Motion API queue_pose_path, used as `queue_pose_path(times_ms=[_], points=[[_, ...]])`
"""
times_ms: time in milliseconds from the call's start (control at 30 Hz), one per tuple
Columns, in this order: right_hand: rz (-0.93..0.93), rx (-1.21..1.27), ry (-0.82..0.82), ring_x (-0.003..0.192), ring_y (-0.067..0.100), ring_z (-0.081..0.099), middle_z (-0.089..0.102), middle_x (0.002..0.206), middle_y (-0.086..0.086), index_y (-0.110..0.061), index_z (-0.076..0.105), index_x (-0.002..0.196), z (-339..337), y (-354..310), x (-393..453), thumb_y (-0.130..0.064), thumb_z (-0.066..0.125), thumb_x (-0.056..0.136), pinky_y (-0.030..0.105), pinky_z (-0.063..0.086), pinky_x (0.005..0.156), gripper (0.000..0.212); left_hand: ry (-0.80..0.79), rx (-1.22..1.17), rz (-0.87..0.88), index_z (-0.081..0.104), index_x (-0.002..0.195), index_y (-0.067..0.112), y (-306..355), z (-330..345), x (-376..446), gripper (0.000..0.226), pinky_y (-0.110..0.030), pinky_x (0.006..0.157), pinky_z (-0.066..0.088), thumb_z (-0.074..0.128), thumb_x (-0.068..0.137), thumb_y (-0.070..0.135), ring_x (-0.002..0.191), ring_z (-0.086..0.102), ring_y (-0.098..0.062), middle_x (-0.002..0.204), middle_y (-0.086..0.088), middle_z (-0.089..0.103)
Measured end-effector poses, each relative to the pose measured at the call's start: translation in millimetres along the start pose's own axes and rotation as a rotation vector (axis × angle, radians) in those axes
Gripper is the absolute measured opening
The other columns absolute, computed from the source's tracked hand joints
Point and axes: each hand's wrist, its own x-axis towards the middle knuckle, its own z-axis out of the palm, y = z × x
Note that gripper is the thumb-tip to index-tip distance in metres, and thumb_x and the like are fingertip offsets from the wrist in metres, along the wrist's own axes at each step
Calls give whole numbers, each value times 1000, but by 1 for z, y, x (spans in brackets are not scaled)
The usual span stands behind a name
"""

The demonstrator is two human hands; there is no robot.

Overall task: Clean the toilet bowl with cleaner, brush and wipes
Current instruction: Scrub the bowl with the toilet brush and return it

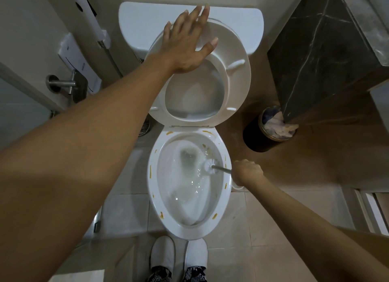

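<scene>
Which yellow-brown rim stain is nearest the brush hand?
The short streak on the rim's right side, just beyond the right hand gripping the brush. The other stains lie farther round the rim.

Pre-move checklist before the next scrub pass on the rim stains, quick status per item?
1. Right hand grips the brush handle: ok.
2. Brush head inside the bowl, at the water: ok.
3. Seat raised, left hand flat against it: ok.
4. Rim free of yellow-brown stains: not ok, several remain.
5. Cleaner applied: cannot tell.
6. Slippers clear of the bowl's front: ok.
</scene>
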Motion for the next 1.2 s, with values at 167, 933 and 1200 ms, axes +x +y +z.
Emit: queue_pose_path(times_ms=[167, 933, 1200], points=[[-3, 40, 78, 106, 26, 60, 57, 118, 7, -12, 54, 130, -2, -1, 11, -11, 44, 96, 30, 45, 71, 35, -3, -12, 2, -6, 152, 24, 0, 0, 0, 71, -53, 115, -2, 20, 96, 60, 147, -6, -26, 160, -2, -7], [-139, 98, 171, 108, 27, 61, 60, 119, 6, -24, 50, 136, 14, -22, 37, -21, 38, 101, 34, 48, 80, 37, -2, -18, -6, -7, 152, 25, 0, 2, 3, 71, -52, 115, -3, 21, 96, 60, 147, -6, -25, 160, -1, -8], [-20, 302, 128, 108, 30, 60, 61, 118, 9, -19, 54, 130, 39, -9, 30, -30, 36, 102, 38, 49, 86, 34, -4, -37, -15, -7, 152, 25, 1, -1, 0, 71, -51, 115, -3, 21, 96, 60, 147, -6, -23, 160, 0, -7]])
